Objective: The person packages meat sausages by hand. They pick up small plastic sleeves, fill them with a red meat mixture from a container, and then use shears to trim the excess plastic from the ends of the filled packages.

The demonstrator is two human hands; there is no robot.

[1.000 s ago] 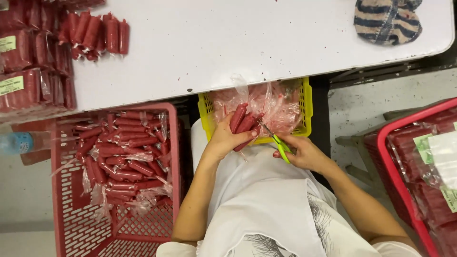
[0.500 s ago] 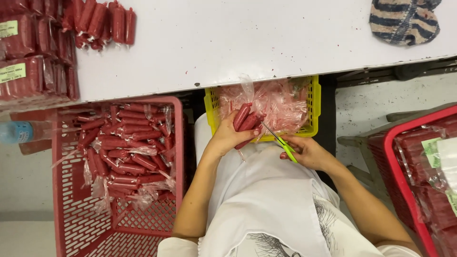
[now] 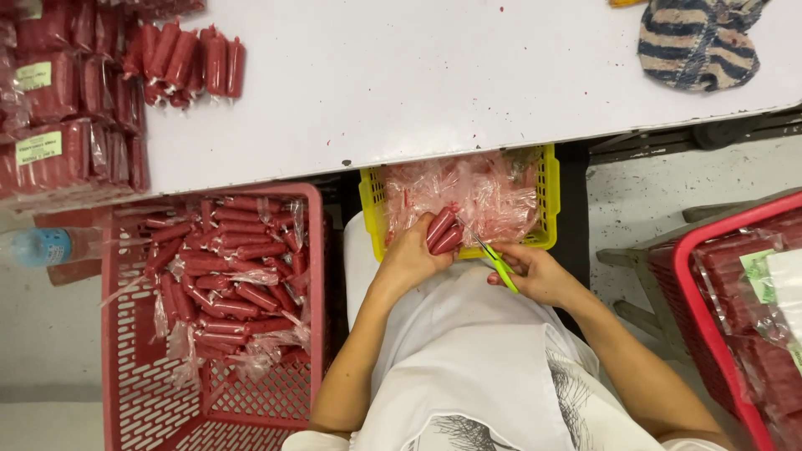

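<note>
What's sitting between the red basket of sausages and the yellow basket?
In the head view, nothing lies between the red basket and the yellow basket; only a narrow dark gap under the white table edge shows.

Bright, even overhead light, soft shadows under the table (image 3: 434, 83), edges perhaps slightly blurred.

Stacked red packs (image 3: 63, 125) with pale green rectangular labels (image 3: 38, 147) at table's left, another green-labelled pack (image 3: 764, 288) in right-hand crate

Two red baskets (image 3: 313, 276) (image 3: 718, 326), one yellow basket (image 3: 547, 196), one green-handled scissors (image 3: 499, 266), one striped cloth (image 3: 697, 42).
</note>
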